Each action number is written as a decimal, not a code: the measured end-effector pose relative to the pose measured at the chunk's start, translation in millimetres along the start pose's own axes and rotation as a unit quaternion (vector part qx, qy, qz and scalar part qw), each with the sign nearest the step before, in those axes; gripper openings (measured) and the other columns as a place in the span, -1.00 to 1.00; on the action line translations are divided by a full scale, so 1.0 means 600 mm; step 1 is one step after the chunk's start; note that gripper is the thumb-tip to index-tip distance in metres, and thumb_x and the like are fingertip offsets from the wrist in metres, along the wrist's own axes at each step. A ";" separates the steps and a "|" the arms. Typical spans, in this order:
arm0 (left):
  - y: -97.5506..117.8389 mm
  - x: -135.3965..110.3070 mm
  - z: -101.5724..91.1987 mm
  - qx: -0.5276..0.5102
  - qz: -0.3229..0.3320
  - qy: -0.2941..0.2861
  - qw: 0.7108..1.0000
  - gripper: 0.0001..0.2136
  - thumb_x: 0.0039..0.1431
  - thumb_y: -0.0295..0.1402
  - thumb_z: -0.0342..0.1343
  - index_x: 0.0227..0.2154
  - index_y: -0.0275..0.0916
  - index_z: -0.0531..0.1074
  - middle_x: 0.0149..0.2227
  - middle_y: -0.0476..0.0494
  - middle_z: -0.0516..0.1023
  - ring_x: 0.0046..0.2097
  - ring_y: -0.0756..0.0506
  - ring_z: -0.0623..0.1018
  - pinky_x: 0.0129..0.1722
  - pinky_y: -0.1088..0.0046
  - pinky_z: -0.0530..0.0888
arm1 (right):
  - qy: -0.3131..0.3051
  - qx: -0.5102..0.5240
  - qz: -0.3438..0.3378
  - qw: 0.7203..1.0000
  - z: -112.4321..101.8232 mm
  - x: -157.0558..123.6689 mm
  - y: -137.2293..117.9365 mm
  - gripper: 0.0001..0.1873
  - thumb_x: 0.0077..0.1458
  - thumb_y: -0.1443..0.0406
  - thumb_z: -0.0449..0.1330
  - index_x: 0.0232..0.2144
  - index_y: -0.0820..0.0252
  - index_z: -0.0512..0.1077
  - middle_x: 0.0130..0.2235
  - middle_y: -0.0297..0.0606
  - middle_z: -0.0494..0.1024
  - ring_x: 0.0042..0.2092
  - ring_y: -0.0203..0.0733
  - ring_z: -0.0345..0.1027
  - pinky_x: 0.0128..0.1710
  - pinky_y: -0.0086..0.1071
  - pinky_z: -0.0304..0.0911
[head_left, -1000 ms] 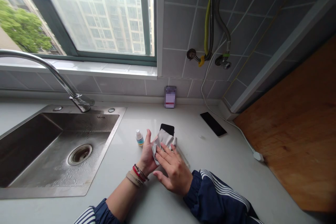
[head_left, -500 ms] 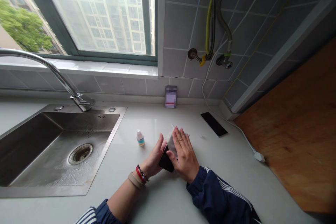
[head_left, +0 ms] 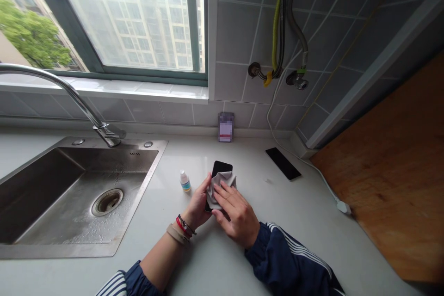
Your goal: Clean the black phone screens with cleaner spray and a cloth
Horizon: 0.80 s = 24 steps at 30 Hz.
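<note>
Black phone (head_left: 222,167) sits at centre frame, your left hand (head_left: 198,203) curled around its left edge. Your right hand (head_left: 236,215), fingers nearly flat, presses one grey cloth (head_left: 224,181) onto it. Two phones in all: the second phone (head_left: 282,163) lies to the right. One small bottle (head_left: 185,181) stands just left.
</note>
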State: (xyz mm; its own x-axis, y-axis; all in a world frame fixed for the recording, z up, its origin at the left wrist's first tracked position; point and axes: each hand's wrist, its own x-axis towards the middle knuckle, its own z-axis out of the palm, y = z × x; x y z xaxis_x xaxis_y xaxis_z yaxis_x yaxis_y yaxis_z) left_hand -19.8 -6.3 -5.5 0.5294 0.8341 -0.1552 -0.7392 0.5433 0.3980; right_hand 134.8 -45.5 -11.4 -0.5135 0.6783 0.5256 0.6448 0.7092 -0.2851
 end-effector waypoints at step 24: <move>-0.002 -0.009 0.014 0.066 -0.041 -0.006 0.997 -0.28 0.34 0.14 -0.09 0.36 -0.29 0.22 0.27 -0.33 0.44 0.34 -0.34 0.35 0.41 0.05 0.06 | -0.012 -0.047 0.069 0.996 0.005 0.005 0.014 -0.22 0.42 0.10 -0.02 0.48 0.26 -0.23 0.47 -0.04 -0.06 0.48 0.14 -0.22 0.37 0.20 0.02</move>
State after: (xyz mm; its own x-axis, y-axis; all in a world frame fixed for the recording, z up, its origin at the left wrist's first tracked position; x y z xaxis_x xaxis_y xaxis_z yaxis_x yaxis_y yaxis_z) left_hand -18.5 -12.2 2.3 0.5909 0.7858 -0.1824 -0.6325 0.5916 0.5000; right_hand 137.4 -37.0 -14.8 -0.4296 0.7727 0.4674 0.7598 0.5890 -0.2754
